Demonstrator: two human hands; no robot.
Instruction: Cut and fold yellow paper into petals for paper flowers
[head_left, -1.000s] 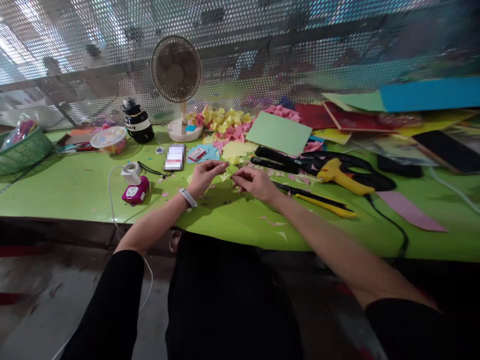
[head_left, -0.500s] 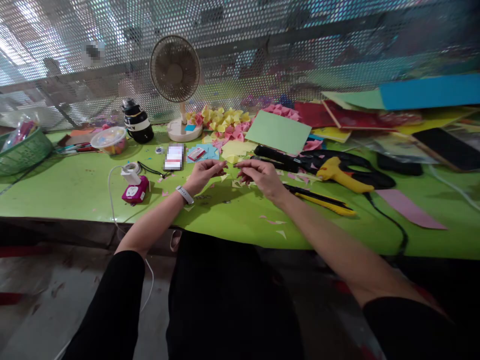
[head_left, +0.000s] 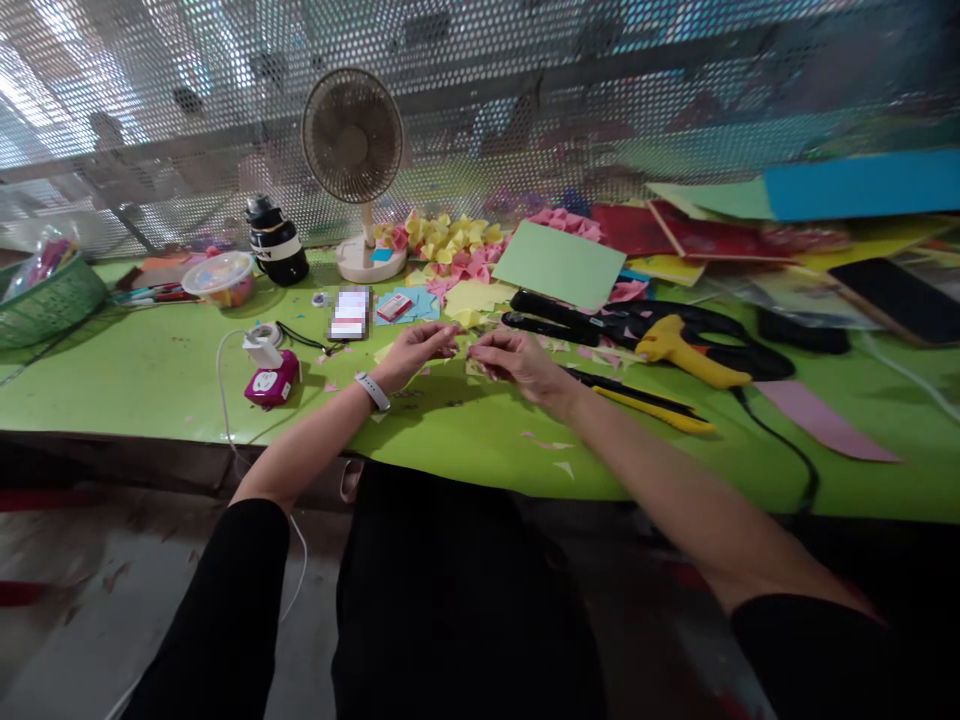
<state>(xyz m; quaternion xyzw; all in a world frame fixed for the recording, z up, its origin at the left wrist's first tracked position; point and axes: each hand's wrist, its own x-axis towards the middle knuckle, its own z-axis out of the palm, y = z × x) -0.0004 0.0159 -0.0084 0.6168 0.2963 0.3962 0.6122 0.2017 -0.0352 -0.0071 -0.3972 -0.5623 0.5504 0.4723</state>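
Observation:
My left hand (head_left: 420,352), with a white band at its wrist, is closed in a pinch over the middle of the green table. Facing it, my right hand (head_left: 517,362) is pinched too, its fingertips close to the left ones. A small pale yellow bit of paper (head_left: 460,350) shows between the fingertips; its shape is mostly hidden by the fingers. Just behind the hands lie yellow paper sheets (head_left: 474,296). Yellow and pink paper scraps are scattered beneath and around them. Beyond, yellow folded paper flowers (head_left: 454,238) and pink ones (head_left: 472,264) lie heaped.
Right of my hands lie black-handled scissors (head_left: 555,318), a yellow glue gun (head_left: 690,352) with a cord, and a yellow cutter knife (head_left: 652,408). A fan (head_left: 352,135), a black bottle (head_left: 276,245), a pixelated phone (head_left: 349,313) and a purple power adapter (head_left: 271,380) stand or lie leftward.
My right hand has moved slightly left and down, its fingers now curled more tightly. My left hand has shifted slightly right, so the fingertips are closer together.

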